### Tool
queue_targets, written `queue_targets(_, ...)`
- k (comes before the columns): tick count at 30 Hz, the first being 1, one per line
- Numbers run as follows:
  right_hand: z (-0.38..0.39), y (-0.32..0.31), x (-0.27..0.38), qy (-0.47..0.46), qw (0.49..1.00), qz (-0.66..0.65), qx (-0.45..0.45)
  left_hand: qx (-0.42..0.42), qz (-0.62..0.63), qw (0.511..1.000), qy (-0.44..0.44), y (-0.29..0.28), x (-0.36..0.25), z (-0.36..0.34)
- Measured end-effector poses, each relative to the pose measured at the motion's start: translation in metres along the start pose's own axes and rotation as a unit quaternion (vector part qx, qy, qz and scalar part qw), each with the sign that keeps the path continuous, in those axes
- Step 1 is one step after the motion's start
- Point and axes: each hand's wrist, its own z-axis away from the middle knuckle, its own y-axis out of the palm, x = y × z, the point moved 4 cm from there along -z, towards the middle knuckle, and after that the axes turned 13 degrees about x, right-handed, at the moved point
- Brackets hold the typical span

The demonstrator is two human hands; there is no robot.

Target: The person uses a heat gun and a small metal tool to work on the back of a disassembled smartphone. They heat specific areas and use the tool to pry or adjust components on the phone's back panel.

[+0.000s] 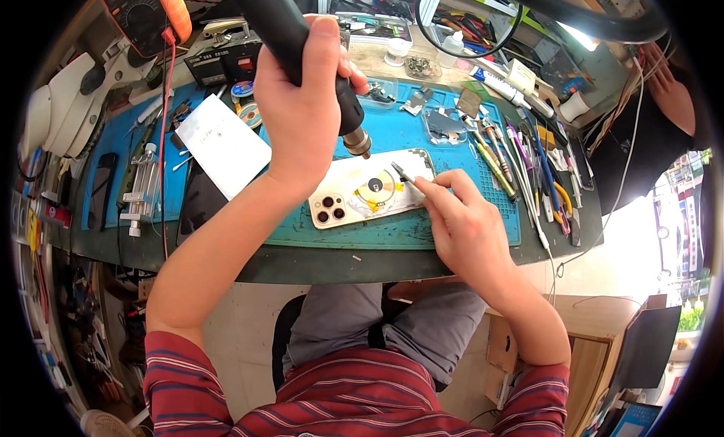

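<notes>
Phone: pale gold, black lenses
Handpiece: black, bronze-toned nozzle
Mat: teal-blue
Bench: dark green
Shirt: dark red, navy-and-white stripes
Trousers: grey

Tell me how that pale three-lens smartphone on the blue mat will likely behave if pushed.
The smartphone would probably stay stiff, being a thin, flat slab. It should slide rather than roll, since it lies flat on the mat. Its round centre may be fragile, with thin yellow pieces showing.

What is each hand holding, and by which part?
Left hand: a hot-air gun, gripped around its black handle, behind the metal nozzle. Right hand: a flat gray blade-like tool, pinched behind its exposed tip.
</notes>
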Motion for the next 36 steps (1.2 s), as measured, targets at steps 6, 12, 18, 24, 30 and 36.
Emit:
queue_targets(6,0.000,0.003,0.001,-0.001,1.000,0.016,0.006,-0.007,-0.004,1.000,-0.019,0.004,0.010,0.003)
queue_targets(12,-0.002,0.001,0.003,-0.008,0.999,0.041,0.019,-0.010,-0.012,1.000,-0.017,0.004,0.011,0.001)
queue_targets(18,-0.001,0.006,0.002,-0.013,0.999,0.030,0.019,-0.009,-0.008,1.000,-0.010,0.006,0.013,-0.001)
queue_targets(24,-0.002,0.003,0.004,-0.019,0.998,0.056,0.018,-0.014,0.001,1.000,0.001,0.007,0.016,-0.003)
queue_targets(30,-0.003,0.004,-0.001,-0.015,0.999,0.022,0.016,-0.018,0.020,1.000,0.012,0.011,0.021,-0.006)
queue_targets(36,-0.003,0.003,0.001,-0.021,0.999,0.041,0.013,-0.016,0.015,1.000,0.015,0.010,0.019,-0.006)
